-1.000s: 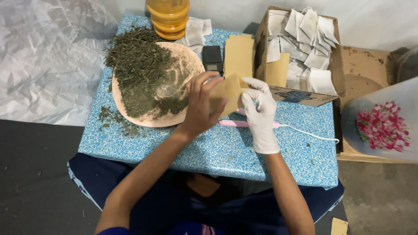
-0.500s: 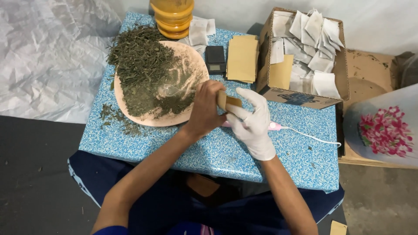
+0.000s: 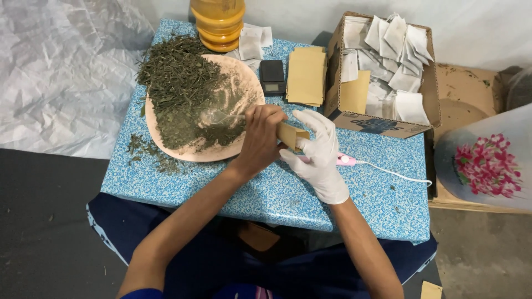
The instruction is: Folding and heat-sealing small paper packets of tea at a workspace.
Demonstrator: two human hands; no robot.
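A small tan paper pouch (image 3: 292, 135) is held between both hands above the blue speckled table (image 3: 277, 194). My left hand (image 3: 259, 138), bare, grips a clear plastic spoon (image 3: 217, 116) whose bowl lies on the dried green leaves (image 3: 183, 88) piled on a round pink plate (image 3: 248, 83). That hand also touches the pouch. My right hand (image 3: 317, 152), in a white glove, wraps around the pouch from the right.
A stack of tan pouches (image 3: 306, 75) and a small black scale (image 3: 272, 76) lie behind the hands. A cardboard box (image 3: 363, 122) with white filter bags stands at right. An orange jar (image 3: 219, 22) is at the back. A pink tool with white cord (image 3: 346, 160) lies under the right hand.
The pouch has come down from the stack toward the plate's edge. My left hand now holds the spoon in the leaves. The view has drawn slightly closer.
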